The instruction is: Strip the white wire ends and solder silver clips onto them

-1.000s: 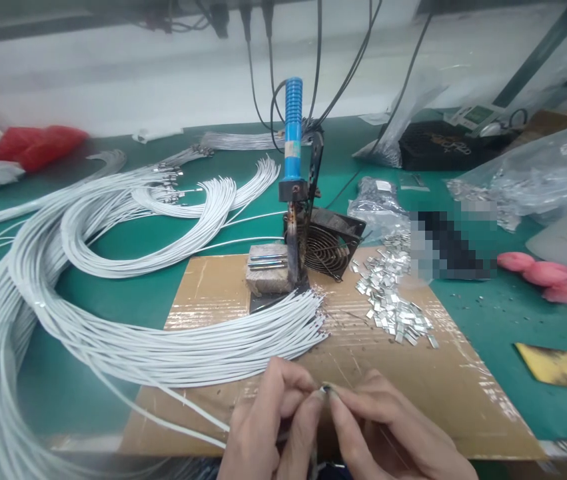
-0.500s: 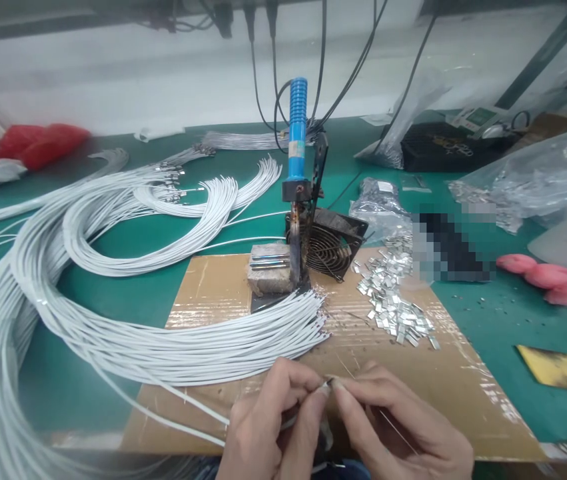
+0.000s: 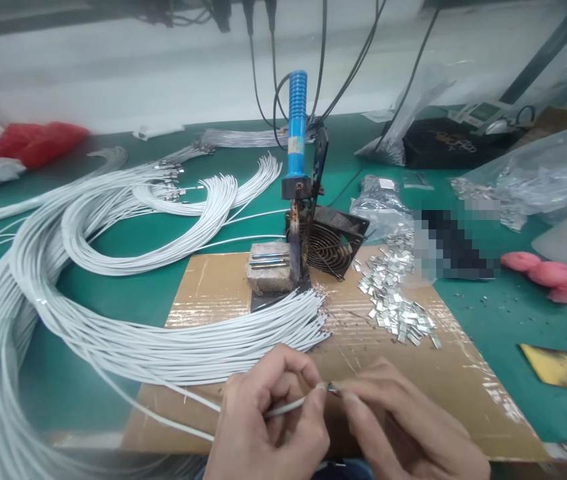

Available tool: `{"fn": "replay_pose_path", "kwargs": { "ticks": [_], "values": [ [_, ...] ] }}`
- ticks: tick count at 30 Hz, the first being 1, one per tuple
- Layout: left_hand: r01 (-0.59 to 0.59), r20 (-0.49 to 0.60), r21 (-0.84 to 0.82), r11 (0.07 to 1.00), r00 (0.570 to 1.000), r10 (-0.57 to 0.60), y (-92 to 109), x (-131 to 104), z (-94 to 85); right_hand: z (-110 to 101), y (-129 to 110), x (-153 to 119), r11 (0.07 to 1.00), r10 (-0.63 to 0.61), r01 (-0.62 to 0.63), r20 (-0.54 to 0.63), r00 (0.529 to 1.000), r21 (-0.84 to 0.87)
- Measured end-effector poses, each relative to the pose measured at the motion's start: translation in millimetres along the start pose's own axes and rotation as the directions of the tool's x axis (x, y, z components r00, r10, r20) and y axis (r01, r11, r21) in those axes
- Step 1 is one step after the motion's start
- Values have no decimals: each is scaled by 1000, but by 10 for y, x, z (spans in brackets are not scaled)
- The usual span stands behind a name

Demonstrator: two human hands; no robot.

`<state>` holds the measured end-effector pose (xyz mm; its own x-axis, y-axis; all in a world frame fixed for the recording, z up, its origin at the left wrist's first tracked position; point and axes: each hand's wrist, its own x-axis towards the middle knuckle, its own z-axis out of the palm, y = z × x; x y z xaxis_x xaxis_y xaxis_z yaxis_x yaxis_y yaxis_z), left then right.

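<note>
My left hand [image 3: 263, 420] pinches the end of one white wire [image 3: 288, 405] near the front edge of the cardboard sheet [image 3: 463, 387]. My right hand [image 3: 403, 427] meets it fingertip to fingertip, pinching a small metal piece [image 3: 332, 387] at the wire's tip. A big bundle of white wires [image 3: 163, 347] fans onto the cardboard just beyond my hands. A pile of small metal clips [image 3: 393, 300] lies to the right. Behind stands a blue-handled soldering iron [image 3: 296, 167] in its holder.
A small black fan [image 3: 333, 243] sits behind the iron, with a grey block [image 3: 268, 270] beside it. More wire loops [image 3: 153, 227] cover the green mat at left. Clear plastic bags [image 3: 538, 173], pink objects [image 3: 548, 273], a yellow pad [image 3: 560, 368] and a red bag [image 3: 38, 143] lie around.
Both hands have shifted slightly left and up, and more of the white wire now shows between my left fingers. The fingertips stay pinched together at the wire's tip.
</note>
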<state>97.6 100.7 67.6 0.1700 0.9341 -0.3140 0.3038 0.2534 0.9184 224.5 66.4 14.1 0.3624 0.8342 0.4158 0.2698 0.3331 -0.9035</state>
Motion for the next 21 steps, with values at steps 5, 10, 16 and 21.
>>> {"fn": "replay_pose_path", "kwargs": {
  "ticks": [5,10,16,21],
  "values": [
    [47,64,1,999,997,-47,53,14,-12,-177,-10,173,998,44,-25,311,949,-64],
    [85,152,3,996,985,-85,12,43,-26,-203,39,298,965,-182,253,509,841,-72],
    [114,132,-88,990,986,-102,-4,98,-60,-373,185,284,984,-23,59,209,978,-166],
    [119,82,-161,980,991,-107,30,122,-76,-319,128,162,891,452,-453,128,883,-19]
  ]
}}
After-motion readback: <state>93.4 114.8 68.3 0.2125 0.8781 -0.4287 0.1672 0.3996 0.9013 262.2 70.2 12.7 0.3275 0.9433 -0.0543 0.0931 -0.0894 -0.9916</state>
